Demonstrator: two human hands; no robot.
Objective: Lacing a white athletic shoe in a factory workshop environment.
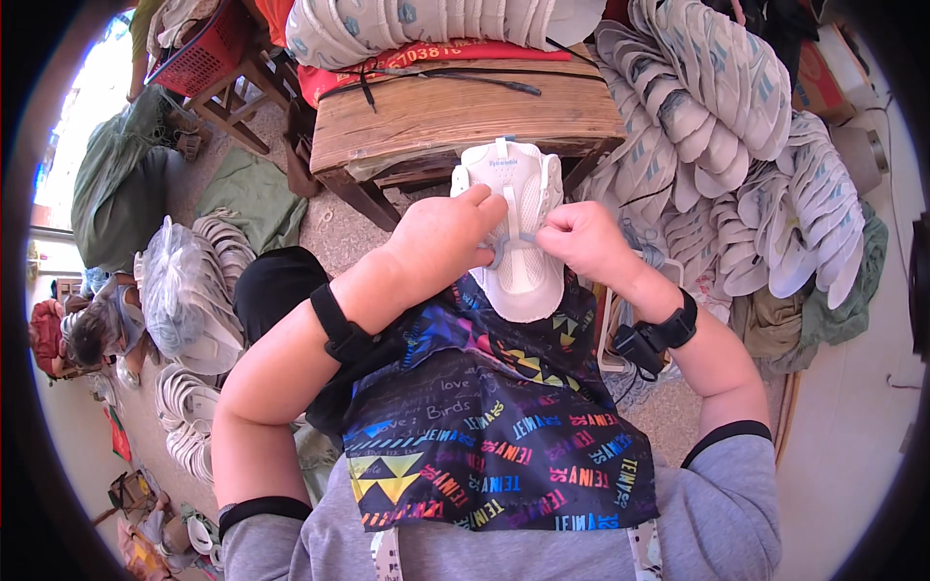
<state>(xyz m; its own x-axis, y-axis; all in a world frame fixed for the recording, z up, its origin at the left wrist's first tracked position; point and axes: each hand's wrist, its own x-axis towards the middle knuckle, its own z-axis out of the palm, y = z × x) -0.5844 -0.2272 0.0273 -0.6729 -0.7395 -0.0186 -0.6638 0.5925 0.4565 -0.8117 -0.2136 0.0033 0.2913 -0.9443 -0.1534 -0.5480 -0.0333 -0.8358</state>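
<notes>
White mesh shoe upper sits near the brown wooden counter; left hand and right hand pinch a thin grey lace across it. Lacing seems underway; next probably calls for even pulling.

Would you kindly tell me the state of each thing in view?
White shoe upper: toe toward the wearer
Grey strap: lying across the upper
Left hand: bent over the upper, grip unclear
Right hand: curled shut on the strap
Wooden bench: upright, loaded
Red basket: loaded
Green cloth: spread out, creased
</notes>
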